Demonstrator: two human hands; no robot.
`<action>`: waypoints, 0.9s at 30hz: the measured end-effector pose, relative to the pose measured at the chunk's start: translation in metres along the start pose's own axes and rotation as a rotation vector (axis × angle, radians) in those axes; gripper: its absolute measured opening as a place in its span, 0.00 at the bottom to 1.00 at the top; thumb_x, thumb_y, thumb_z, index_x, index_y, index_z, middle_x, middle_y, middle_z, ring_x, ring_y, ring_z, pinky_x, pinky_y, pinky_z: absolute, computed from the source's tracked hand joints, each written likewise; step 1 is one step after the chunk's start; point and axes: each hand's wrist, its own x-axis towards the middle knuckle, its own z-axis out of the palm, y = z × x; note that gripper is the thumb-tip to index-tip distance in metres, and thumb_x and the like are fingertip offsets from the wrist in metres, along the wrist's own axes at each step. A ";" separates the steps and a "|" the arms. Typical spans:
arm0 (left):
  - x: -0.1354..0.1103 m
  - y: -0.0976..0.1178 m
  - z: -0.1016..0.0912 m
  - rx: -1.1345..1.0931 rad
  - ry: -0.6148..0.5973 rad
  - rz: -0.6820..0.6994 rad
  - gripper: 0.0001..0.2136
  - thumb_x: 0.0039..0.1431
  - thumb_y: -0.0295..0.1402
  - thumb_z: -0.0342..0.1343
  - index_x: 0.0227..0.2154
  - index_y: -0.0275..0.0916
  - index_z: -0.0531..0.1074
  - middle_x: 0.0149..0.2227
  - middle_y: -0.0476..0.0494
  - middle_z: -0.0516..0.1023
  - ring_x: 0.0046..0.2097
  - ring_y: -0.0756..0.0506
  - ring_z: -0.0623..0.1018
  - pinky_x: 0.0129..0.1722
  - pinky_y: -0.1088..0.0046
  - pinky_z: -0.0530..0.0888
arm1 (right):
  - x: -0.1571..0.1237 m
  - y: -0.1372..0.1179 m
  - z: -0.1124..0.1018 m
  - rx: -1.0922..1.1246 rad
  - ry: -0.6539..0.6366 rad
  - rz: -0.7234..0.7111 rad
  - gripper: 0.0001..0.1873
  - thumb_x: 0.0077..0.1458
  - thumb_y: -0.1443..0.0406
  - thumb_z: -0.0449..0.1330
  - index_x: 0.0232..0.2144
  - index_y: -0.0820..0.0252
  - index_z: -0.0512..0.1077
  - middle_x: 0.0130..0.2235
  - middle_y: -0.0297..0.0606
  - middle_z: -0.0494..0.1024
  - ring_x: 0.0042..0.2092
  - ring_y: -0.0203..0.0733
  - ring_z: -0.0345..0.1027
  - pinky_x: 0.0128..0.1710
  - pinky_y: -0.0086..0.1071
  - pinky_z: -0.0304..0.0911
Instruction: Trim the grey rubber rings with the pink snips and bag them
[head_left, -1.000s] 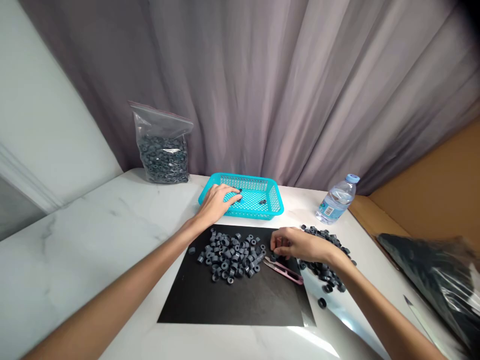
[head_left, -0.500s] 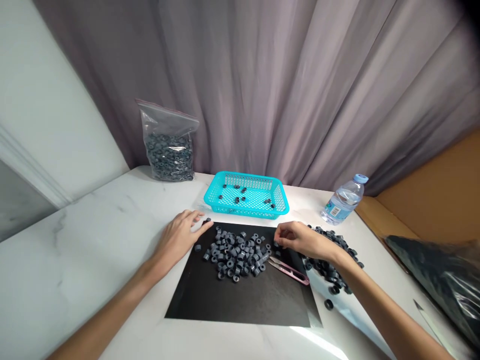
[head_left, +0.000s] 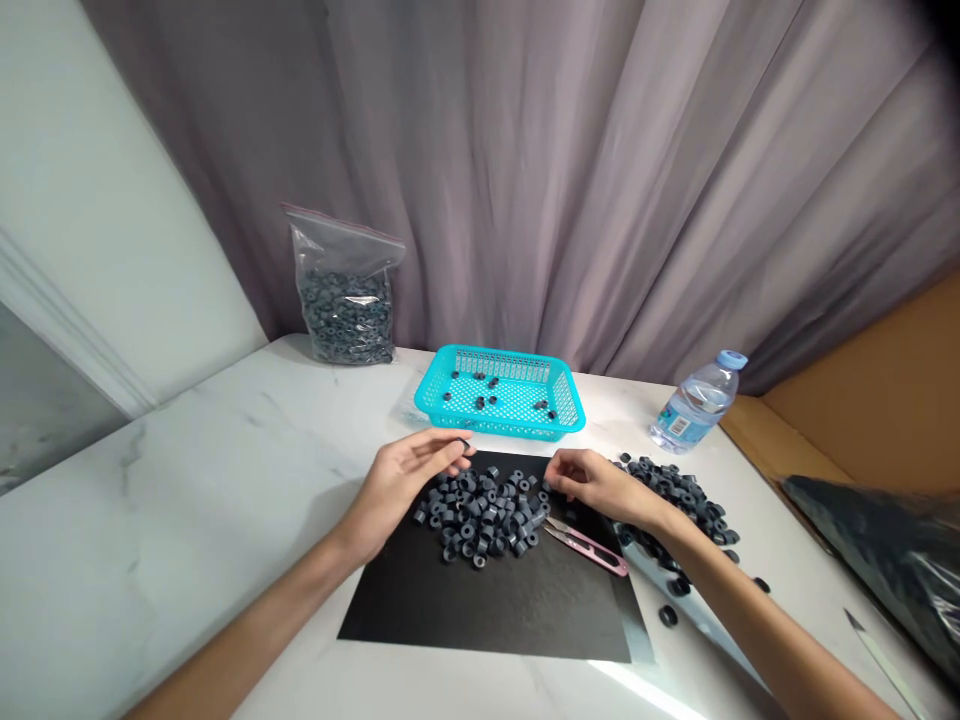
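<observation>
My left hand (head_left: 401, 485) is raised over the far left corner of a black mat (head_left: 480, 615), pinching a small dark plastic ring (head_left: 463, 445) between thumb and fingers. A pile of grey plastic rings (head_left: 480, 515) lies on the mat below and to its right. Beside the pile's right edge, my right hand (head_left: 592, 483) has its fingertips closed together, pointing down; what they hold, if anything, is hidden. Just below that hand lie pink thread snips (head_left: 589, 550), blades toward the pile.
A turquoise basket (head_left: 499, 430) with several rings inside stands beyond the mat. A zip bag of rings (head_left: 349, 310) is at the back left. On the right are a second ring heap (head_left: 686, 500), a water bottle (head_left: 697, 400), a cutter-like blade (head_left: 877, 655) and a dark plastic bag (head_left: 877, 550).
My left hand has lifted from the table at the mat's corner and moved right, now holding a ring. My right hand stays near the pile's right edge. The whole view has shifted slightly.
</observation>
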 end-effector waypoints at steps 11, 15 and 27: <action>-0.027 0.025 0.033 -0.908 -0.077 -0.435 0.12 0.57 0.39 0.69 0.34 0.36 0.76 0.38 0.41 0.86 0.39 0.49 0.83 0.41 0.78 0.78 | 0.000 0.006 0.001 0.036 -0.019 0.001 0.22 0.62 0.45 0.57 0.35 0.59 0.69 0.32 0.34 0.70 0.32 0.38 0.63 0.34 0.33 0.64; -0.030 0.031 0.036 -0.912 -0.059 -0.518 0.13 0.56 0.40 0.70 0.33 0.36 0.76 0.39 0.40 0.86 0.40 0.47 0.85 0.40 0.78 0.79 | 0.001 0.005 0.000 0.046 -0.033 0.017 0.25 0.60 0.43 0.58 0.35 0.59 0.68 0.32 0.34 0.70 0.33 0.39 0.64 0.35 0.34 0.65; -0.030 0.030 0.038 -0.908 -0.086 -0.528 0.12 0.58 0.40 0.68 0.34 0.36 0.76 0.40 0.39 0.87 0.44 0.46 0.86 0.38 0.81 0.79 | -0.002 0.004 -0.001 0.057 -0.040 0.014 0.25 0.60 0.42 0.58 0.35 0.59 0.68 0.32 0.33 0.70 0.33 0.38 0.64 0.35 0.34 0.65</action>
